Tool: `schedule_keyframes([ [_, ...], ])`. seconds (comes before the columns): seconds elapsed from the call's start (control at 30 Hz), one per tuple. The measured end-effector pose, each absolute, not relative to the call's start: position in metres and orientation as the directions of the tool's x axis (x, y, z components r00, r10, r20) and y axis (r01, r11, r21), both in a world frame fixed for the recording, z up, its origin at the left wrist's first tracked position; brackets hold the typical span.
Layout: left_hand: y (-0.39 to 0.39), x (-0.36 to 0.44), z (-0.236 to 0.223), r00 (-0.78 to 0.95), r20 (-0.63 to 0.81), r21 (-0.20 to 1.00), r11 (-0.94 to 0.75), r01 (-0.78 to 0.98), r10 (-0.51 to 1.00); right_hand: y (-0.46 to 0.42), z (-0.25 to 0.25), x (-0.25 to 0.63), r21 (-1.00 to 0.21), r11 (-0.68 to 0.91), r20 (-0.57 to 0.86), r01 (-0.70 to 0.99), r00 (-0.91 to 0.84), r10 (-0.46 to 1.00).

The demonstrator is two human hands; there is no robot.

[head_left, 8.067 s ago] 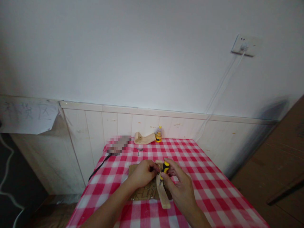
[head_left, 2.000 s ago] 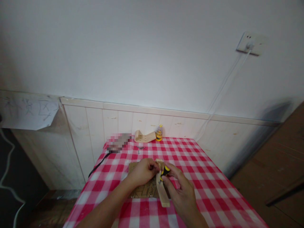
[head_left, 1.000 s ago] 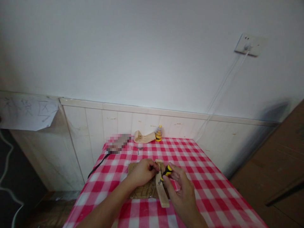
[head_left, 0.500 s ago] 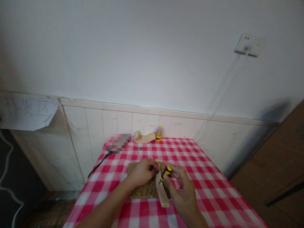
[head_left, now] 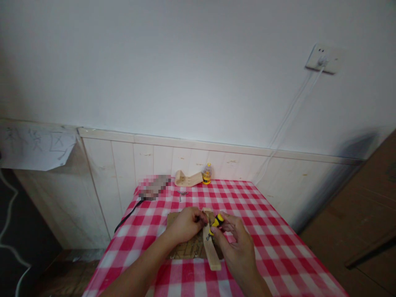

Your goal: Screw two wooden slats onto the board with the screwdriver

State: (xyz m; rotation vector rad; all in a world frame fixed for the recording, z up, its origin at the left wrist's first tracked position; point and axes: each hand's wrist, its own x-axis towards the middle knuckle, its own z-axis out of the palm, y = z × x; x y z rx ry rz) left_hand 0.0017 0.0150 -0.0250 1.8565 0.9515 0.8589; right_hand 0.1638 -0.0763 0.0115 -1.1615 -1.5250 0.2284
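Note:
My right hand (head_left: 236, 239) is closed around a short yellow-and-black screwdriver (head_left: 218, 220), its tip pointing down at the face of a pale wooden piece (head_left: 213, 253). The wooden piece lies lengthwise toward me, over a brown cardboard sheet (head_left: 188, 249) with dark lines on it. At the far part of the wood, my left hand (head_left: 188, 222) pinches its edge, fingers curled. Whether a screw sits under the screwdriver tip is too small to tell.
A red-and-white checked cloth (head_left: 266, 231) covers the table. Toward the wall stand a curved wooden part (head_left: 187, 180) and a yellow-capped bottle-shaped container (head_left: 207, 174). Small metal pieces (head_left: 182, 194) lie in front of them. A blurred-out object (head_left: 154, 187) with a black strap is at the back left.
The screwdriver's handle has turned slightly in my right hand's fingers. My left hand and the wooden piece stay almost where they were.

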Motion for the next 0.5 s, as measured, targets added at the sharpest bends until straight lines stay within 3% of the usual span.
schedule_keyframes([
  [0.5,0.0126,0.002,-0.0211,0.467,0.198,0.893,-0.355,0.276,0.862,-0.0685,0.0108,0.1668,-0.703,0.488,0.626,0.517,0.125,0.77],
])
